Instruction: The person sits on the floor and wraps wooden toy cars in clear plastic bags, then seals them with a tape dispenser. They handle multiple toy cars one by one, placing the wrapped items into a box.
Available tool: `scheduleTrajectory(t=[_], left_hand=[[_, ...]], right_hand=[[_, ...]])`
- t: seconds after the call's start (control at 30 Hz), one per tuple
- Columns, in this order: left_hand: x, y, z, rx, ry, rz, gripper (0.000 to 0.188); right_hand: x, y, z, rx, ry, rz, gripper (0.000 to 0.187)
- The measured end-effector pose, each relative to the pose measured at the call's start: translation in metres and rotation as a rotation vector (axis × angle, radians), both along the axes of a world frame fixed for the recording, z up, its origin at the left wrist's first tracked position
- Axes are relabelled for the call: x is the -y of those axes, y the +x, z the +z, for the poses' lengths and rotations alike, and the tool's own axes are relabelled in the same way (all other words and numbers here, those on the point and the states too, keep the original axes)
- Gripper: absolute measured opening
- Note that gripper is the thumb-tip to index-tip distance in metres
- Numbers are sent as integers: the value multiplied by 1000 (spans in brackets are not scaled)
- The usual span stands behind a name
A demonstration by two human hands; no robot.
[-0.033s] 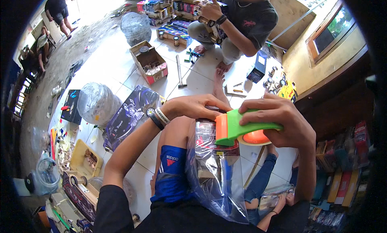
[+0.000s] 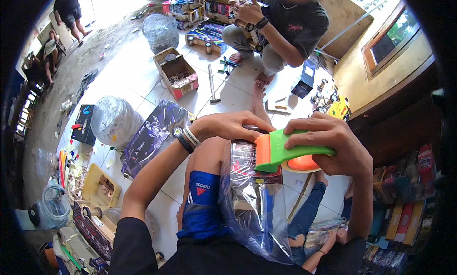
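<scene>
A box in a loose clear plastic wrapper (image 2: 245, 199) rests across my lap, its spare film hanging toward me. My left hand (image 2: 231, 125) is closed over its far end, thumb and fingers pressing there. In my right hand (image 2: 333, 144) is a green and orange tape dispenser (image 2: 285, 153), gripped by its handle. The dispenser's orange head touches or nearly touches the box's right far edge, close to my left fingertips. Part of the roll of tape (image 2: 302, 164) shows below the handle. Whether tape is stuck to the film I cannot tell.
Ahead sits a co-worker (image 2: 295, 32) holding a wooden-wheeled toy. A hammer (image 2: 212, 84), an open box of scraps (image 2: 176, 75) and big tape-wrapped balls (image 2: 114, 122) stand on the tiles. Left is a yellow basin (image 2: 97, 182); lower right, another person's hands (image 2: 333, 239).
The tape dispenser and my right hand have shifted very slightly to the right. My left hand stays on the box's far end.
</scene>
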State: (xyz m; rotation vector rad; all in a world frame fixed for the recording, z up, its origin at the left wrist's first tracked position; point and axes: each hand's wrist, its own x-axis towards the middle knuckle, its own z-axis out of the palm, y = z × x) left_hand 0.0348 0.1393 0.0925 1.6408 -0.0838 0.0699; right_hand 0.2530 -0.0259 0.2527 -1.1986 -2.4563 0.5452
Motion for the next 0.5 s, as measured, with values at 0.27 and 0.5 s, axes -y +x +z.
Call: scheduleTrajectory(t=[0.27, 0.5], left_hand=[[-11, 4, 39, 49, 129, 147, 57], [-34, 10, 114, -46, 810, 24, 61]], right_hand=[[2, -8, 38, -189, 144, -57, 51], [-22, -40, 76, 3, 266, 134, 50]])
